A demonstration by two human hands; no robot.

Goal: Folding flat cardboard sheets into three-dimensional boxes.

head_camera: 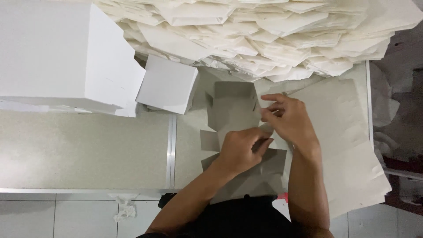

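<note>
Folding is only partly done — the grey carton blank [233, 110] lies on the desk [88, 145], flaps still spread, pinched by the left hand [240, 147] and right hand [286, 117]. Finished white boxes [167, 83] are stacked nearby; a flat pile [264, 31] remains.

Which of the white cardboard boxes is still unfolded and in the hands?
The grey-sided flat box blank under both hands; the small cube and the large box stand assembled.

folded box [167, 83] left of flat carton [233, 105], paper heap [273, 31] behind.
</note>
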